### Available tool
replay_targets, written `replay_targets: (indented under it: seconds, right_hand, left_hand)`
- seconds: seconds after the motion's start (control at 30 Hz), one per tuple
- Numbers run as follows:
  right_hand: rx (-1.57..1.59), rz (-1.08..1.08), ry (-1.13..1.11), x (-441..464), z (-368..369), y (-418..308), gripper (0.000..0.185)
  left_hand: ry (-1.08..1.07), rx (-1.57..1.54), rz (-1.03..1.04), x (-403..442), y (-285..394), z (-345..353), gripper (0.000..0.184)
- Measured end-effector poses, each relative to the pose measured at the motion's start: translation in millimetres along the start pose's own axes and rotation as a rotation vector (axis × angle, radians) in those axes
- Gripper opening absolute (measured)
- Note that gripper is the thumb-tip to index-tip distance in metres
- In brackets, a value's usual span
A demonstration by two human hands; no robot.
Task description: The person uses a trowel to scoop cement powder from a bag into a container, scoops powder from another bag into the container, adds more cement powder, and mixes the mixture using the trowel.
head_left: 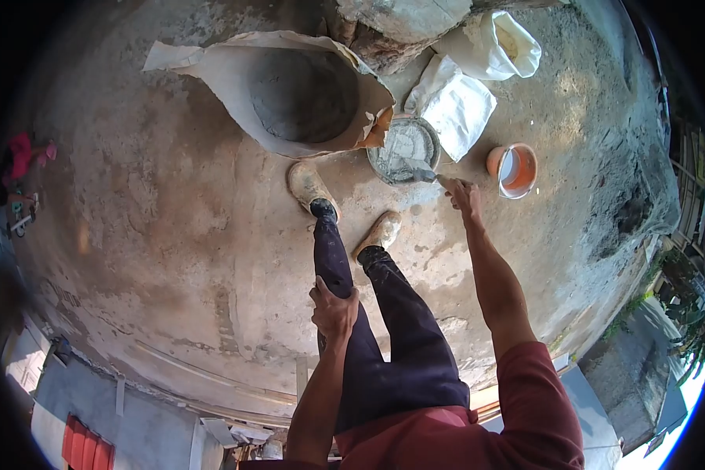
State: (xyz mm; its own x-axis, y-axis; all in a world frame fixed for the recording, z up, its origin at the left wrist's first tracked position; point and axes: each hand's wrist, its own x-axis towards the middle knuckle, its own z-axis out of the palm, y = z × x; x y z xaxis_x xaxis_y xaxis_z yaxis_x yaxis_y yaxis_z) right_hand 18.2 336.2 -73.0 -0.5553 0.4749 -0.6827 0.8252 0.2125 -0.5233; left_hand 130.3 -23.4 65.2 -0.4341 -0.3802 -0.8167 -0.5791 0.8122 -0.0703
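Observation:
My right hand (465,197) is closed round the handle of a trowel (420,170). The trowel's blade rests in wet grey mortar inside a round, shallow bucket (372,163). My left hand (334,309) grips my left leg just below the knee, its fingers wrapped round the dark trouser cloth. Left of the bucket lies a large torn-open paper sack (229,90) with grey cement powder (309,94) in it. To the right of the trowel stands an orange pail (493,163) with something pale inside.
Behind the bucket lies a white woven sack (458,110), with another open white sack (486,47) farther back. A large rock-like block (403,19) stands at the top. Another person in pink (22,157) is at the far left.

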Motion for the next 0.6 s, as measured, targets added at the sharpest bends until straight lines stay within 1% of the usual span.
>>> replay_targets:
  seconds: [0.07, 0.2, 0.27, 0.43, 0.5, 0.53, 0.6]
  right_hand:
    - [0.078, 0.045, -0.010, -5, 2, 0, 0.040]
    - [0.176, 0.069, -0.016, -3, -3, -7, 0.039]
    - [0.282, 0.064, 0.011, 3, -6, -8, 0.041]
    - [0.325, 0.140, 0.073, 1, 7, -11, 0.041]
    - [0.423, 0.250, 0.101, -5, 13, -9, 0.035]
    - [0.422, 0.251, 0.101, -9, 18, -7, 0.035]
    - [0.613, 0.335, 0.048, -14, 25, -3, 0.029]
  left_hand:
    - [0.012, -0.004, 0.010, 1, -2, 3, 0.089]
    - [0.012, -0.002, 0.013, 0, -2, 2, 0.088]
    - [0.020, -0.018, 0.022, -1, -2, 1, 0.088]
    - [0.027, 0.005, 0.022, 0, -2, 2, 0.088]
    - [0.032, 0.007, 0.026, 0, -3, 3, 0.088]
    - [0.030, 0.010, 0.024, 0, -3, 3, 0.088]
    - [0.027, 0.011, 0.021, 0, -1, 3, 0.088]
